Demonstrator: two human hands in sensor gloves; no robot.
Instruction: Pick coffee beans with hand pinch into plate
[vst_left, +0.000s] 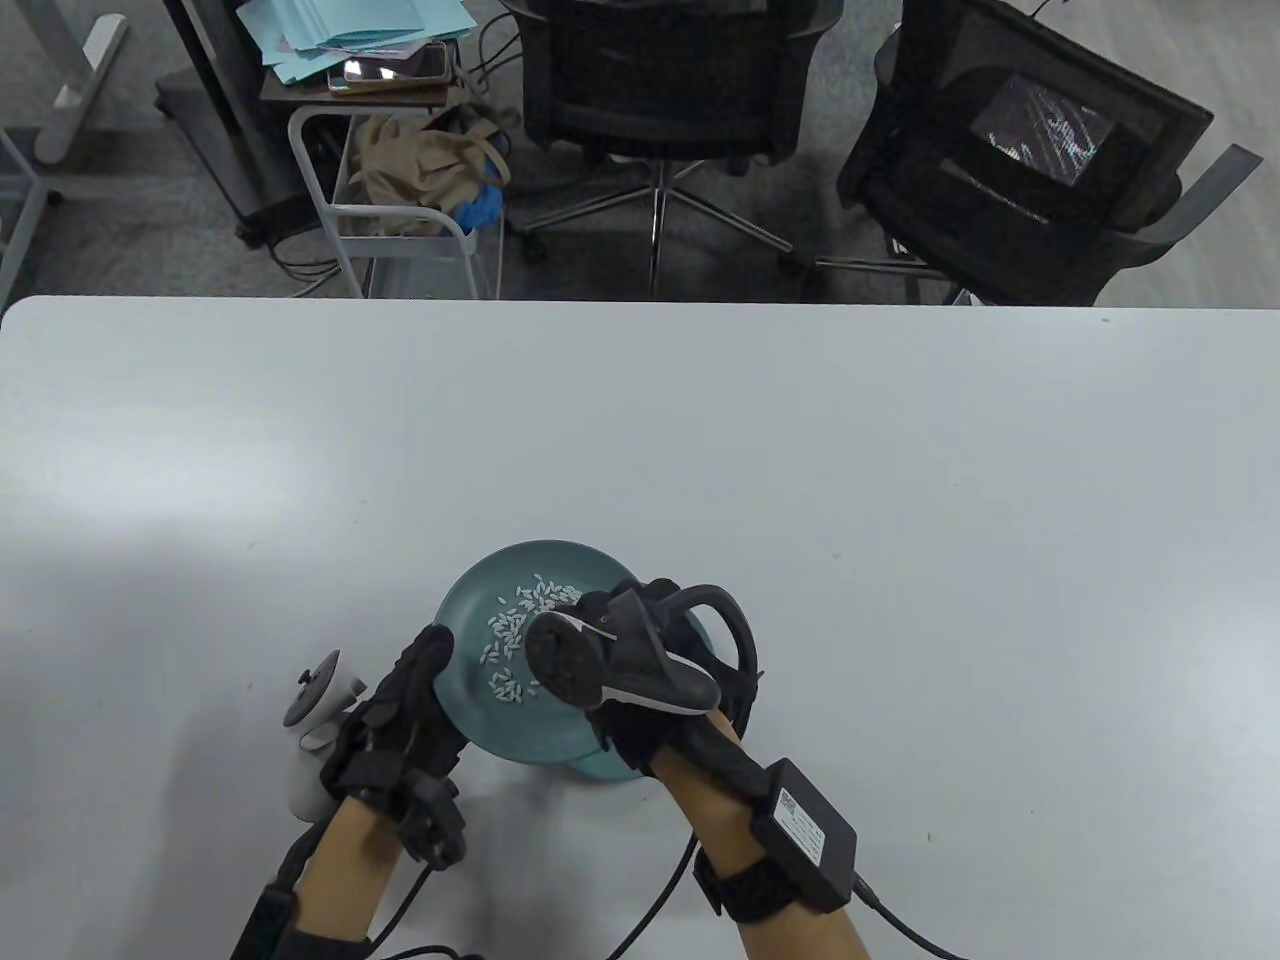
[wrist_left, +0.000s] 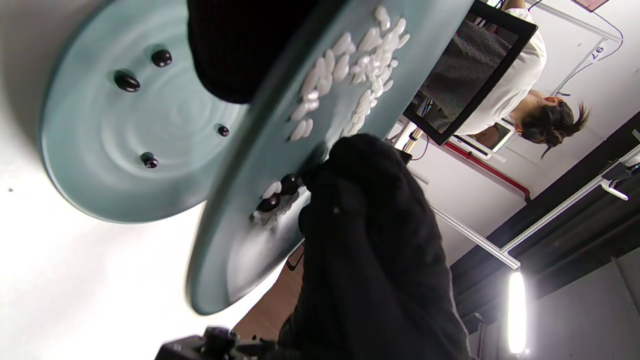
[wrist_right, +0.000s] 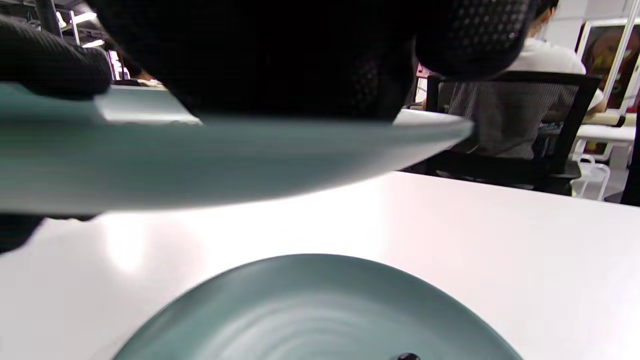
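Table view | raised plate (vst_left: 480, 620) between hands | beans (wrist_left: 270, 202) seemingly beside right fingertips (wrist_left: 320, 175)

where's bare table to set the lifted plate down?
Bare: the table right of the right hand, left of the left hand, and its far half. Crowded: near centre, raised plate over lower plate.

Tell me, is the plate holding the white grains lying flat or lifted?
Lifted and tilted: the upper plate hangs above the lower plate, held by the left hand.
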